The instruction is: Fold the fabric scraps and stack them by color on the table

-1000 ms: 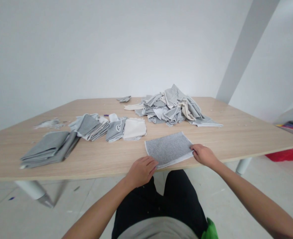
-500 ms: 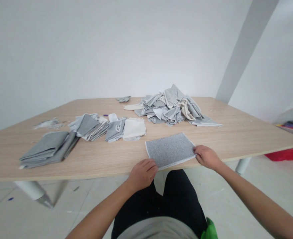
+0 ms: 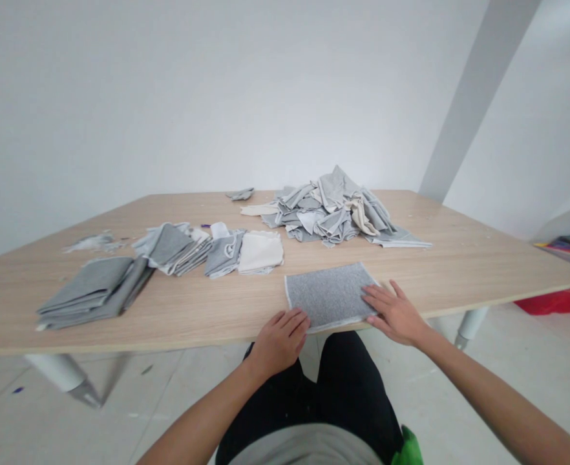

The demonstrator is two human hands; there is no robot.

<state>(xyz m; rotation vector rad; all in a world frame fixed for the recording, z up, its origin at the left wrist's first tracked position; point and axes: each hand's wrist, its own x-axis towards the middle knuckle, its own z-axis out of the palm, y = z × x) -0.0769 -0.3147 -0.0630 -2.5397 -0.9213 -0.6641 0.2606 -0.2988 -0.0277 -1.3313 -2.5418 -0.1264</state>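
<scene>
A folded grey cloth (image 3: 331,295) with a white edge lies flat at the near edge of the wooden table (image 3: 469,265). My right hand (image 3: 394,313) lies open on its right side, fingers spread flat on the fabric. My left hand (image 3: 280,339) rests at the cloth's near left corner, fingers curled against its edge. Whether those fingers pinch the cloth is unclear.
A loose heap of grey and cream cloths (image 3: 333,210) sits behind. Folded stacks lie to the left: cream and grey ones (image 3: 241,252), a fanned pile (image 3: 176,245) and a larger grey stack (image 3: 95,290). Colourful fabric (image 3: 569,274) lies on the floor at right.
My right hand has let go of the cloth's right edge and now lies spread flat on it. My left hand has barely moved. The cloth now lies flatter.
</scene>
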